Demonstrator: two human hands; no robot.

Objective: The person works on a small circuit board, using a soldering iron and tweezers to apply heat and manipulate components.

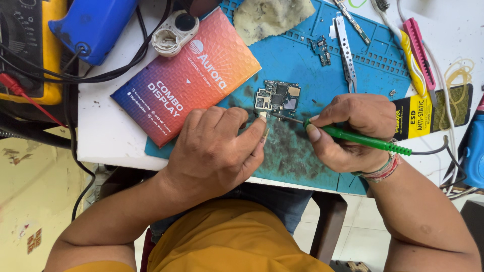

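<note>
Near the centre of the frame, a small rectangular circuit board with metal shields [277, 97] lies on a stained blue rubber work mat [322, 75]. The left hand [217, 146] sits just below it, fingers curled, its index fingertip apparently pressing the board's lower edge, though the contact point is hard to make out. The right hand [353, 132] is closed around a green-handled soldering iron [360, 138], whose thin metal tip reaches the board's lower edge. An orange-and-purple cardboard box [186, 75] lies left of the board. Steel tweezers [346, 50] rest on the mat at upper right.
</note>
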